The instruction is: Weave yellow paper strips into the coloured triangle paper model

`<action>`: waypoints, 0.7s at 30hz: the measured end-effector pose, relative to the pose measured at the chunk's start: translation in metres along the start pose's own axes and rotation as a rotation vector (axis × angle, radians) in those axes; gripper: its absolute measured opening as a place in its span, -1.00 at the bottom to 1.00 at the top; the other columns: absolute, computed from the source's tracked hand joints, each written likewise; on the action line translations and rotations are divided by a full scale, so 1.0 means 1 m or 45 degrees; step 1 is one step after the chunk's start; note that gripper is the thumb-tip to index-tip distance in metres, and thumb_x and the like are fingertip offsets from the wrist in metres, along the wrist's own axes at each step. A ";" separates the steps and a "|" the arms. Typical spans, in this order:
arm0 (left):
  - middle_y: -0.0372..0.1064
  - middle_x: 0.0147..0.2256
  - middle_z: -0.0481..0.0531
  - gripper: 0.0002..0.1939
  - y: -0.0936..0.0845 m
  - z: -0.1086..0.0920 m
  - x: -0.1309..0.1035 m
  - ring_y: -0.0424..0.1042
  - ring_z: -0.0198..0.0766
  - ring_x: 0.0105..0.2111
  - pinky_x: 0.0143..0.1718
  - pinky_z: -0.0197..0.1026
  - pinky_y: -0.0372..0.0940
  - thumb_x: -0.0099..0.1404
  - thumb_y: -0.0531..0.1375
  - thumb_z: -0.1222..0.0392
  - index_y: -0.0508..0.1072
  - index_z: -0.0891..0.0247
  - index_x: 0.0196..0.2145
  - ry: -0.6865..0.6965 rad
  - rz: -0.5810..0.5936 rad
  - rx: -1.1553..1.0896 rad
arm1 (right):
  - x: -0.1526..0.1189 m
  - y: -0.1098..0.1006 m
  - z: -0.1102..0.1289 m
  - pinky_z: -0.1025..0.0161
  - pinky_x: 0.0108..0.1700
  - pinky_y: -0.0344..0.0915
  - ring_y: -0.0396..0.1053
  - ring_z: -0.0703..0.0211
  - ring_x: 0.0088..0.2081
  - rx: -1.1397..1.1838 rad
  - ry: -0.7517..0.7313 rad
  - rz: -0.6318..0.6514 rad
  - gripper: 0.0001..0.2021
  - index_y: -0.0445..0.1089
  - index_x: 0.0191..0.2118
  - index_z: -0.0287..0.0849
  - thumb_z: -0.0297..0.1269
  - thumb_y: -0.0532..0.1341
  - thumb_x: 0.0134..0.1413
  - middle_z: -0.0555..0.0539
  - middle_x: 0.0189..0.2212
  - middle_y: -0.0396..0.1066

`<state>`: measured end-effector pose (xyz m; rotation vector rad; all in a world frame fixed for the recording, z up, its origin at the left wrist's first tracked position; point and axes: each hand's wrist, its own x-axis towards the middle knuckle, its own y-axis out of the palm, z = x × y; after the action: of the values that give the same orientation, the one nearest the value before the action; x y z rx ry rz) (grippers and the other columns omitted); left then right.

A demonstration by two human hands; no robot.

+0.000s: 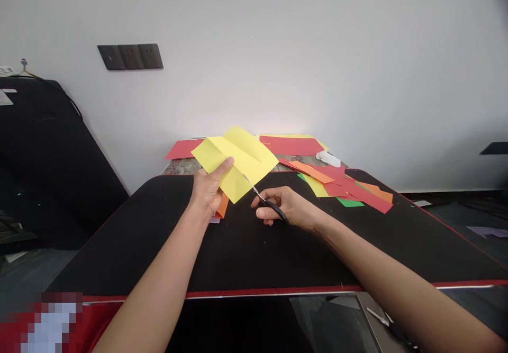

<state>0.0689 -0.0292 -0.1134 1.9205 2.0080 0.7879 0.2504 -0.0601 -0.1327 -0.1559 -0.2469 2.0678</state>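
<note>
A creased yellow sheet of paper (248, 154) is held up above the black mat by my left hand (209, 188), thumb on top and the other fingers beneath. My right hand (280, 206) grips black-handled scissors (274, 208), whose blades point up and left and meet the sheet's lower right edge. Part of the blades is hidden by the paper. Below my left hand, an orange piece of paper (223, 206) and a bit of purple paper (215, 219) lie on the mat.
Red, orange, yellow and green paper strips (367, 194) overlap on the right of the black mat (246, 258). Behind are red sheets (291, 145) and a crumpled white item (328, 158) near the wall. A dark panel (39, 162) stands at the left.
</note>
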 end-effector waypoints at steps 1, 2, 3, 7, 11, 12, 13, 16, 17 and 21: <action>0.58 -0.19 0.12 -0.57 0.000 0.000 0.000 0.55 0.01 -0.17 -0.13 -0.05 0.47 -0.18 0.52 0.26 0.56 0.32 -0.30 0.002 0.002 0.007 | -0.001 0.000 0.002 0.28 -0.37 0.14 0.24 0.30 -0.51 -0.002 0.002 0.001 -0.45 0.41 -0.27 -0.24 0.13 0.42 -0.28 0.07 -0.58 0.33; 0.58 -0.20 0.12 -0.58 0.001 0.001 0.000 0.55 0.01 -0.18 -0.15 -0.07 0.47 -0.19 0.52 0.26 0.57 0.33 -0.31 0.005 0.006 0.015 | -0.001 0.000 0.003 0.28 -0.37 0.13 0.23 0.30 -0.50 -0.004 0.004 0.001 -0.44 0.41 -0.26 -0.23 0.14 0.42 -0.29 0.08 -0.58 0.32; 0.58 -0.21 0.13 -0.58 0.001 0.001 -0.001 0.56 0.00 -0.20 -0.18 -0.08 0.48 -0.20 0.53 0.26 0.57 0.33 -0.32 0.007 0.012 0.024 | -0.002 0.000 0.004 0.28 -0.37 0.13 0.22 0.30 -0.50 -0.003 0.004 0.002 -0.43 0.40 -0.26 -0.23 0.15 0.42 -0.29 0.08 -0.57 0.32; 0.60 -0.25 0.14 -0.57 0.005 0.001 -0.004 0.56 -0.05 -0.26 -0.28 -0.16 0.47 -0.25 0.54 0.26 0.58 0.34 -0.35 0.013 0.038 0.053 | -0.002 0.001 0.006 0.26 -0.33 0.16 0.24 0.27 -0.46 0.004 -0.003 0.007 -0.41 0.40 -0.27 -0.23 0.19 0.40 -0.30 0.06 -0.54 0.34; 0.60 -0.26 0.14 -0.56 0.008 0.000 -0.007 0.57 -0.06 -0.27 -0.31 -0.19 0.46 -0.25 0.54 0.25 0.58 0.35 -0.35 0.020 0.040 0.059 | -0.001 0.001 0.005 0.25 -0.31 0.17 0.25 0.26 -0.46 0.008 -0.014 0.004 -0.41 0.40 -0.28 -0.23 0.20 0.39 -0.28 0.04 -0.54 0.35; 0.60 -0.26 0.14 -0.56 0.008 0.000 -0.007 0.57 -0.06 -0.27 -0.31 -0.19 0.46 -0.25 0.54 0.25 0.58 0.34 -0.34 0.023 0.039 0.059 | -0.001 0.001 0.004 0.25 -0.31 0.17 0.25 0.26 -0.46 0.010 -0.017 0.003 -0.42 0.40 -0.28 -0.23 0.20 0.39 -0.27 0.04 -0.54 0.35; 0.60 -0.25 0.14 -0.56 0.008 0.000 -0.007 0.57 -0.06 -0.27 -0.31 -0.19 0.46 -0.25 0.54 0.25 0.58 0.34 -0.34 0.027 0.038 0.058 | -0.001 0.001 0.004 0.25 -0.32 0.17 0.25 0.27 -0.46 0.013 -0.022 0.002 -0.43 0.40 -0.28 -0.23 0.20 0.39 -0.26 0.04 -0.54 0.35; 0.60 -0.25 0.13 -0.55 0.007 0.001 -0.007 0.57 -0.06 -0.26 -0.30 -0.19 0.46 -0.26 0.54 0.25 0.58 0.33 -0.34 0.035 0.037 0.056 | 0.000 0.001 0.003 0.27 -0.34 0.15 0.22 0.29 -0.48 0.023 -0.041 0.005 -0.46 0.40 -0.30 -0.23 0.17 0.39 -0.24 0.05 -0.56 0.33; 0.60 -0.25 0.13 -0.55 0.007 0.001 -0.007 0.57 -0.05 -0.26 -0.29 -0.18 0.46 -0.26 0.54 0.25 0.58 0.33 -0.34 0.036 0.036 0.057 | 0.000 0.001 0.002 0.27 -0.35 0.14 0.21 0.29 -0.49 0.026 -0.047 0.008 -0.47 0.40 -0.31 -0.23 0.16 0.40 -0.24 0.06 -0.57 0.32; 0.60 -0.25 0.14 -0.55 0.006 0.002 -0.006 0.57 -0.02 -0.24 -0.25 -0.14 0.47 -0.26 0.54 0.24 0.58 0.32 -0.35 0.036 0.034 0.057 | 0.002 0.000 -0.003 0.28 -0.36 0.12 0.21 0.31 -0.49 0.047 -0.066 0.017 -0.50 0.40 -0.32 -0.23 0.13 0.40 -0.21 0.06 -0.55 0.31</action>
<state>0.0754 -0.0350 -0.1132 1.9758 2.0373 0.7872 0.2503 -0.0578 -0.1359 -0.0823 -0.2398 2.0904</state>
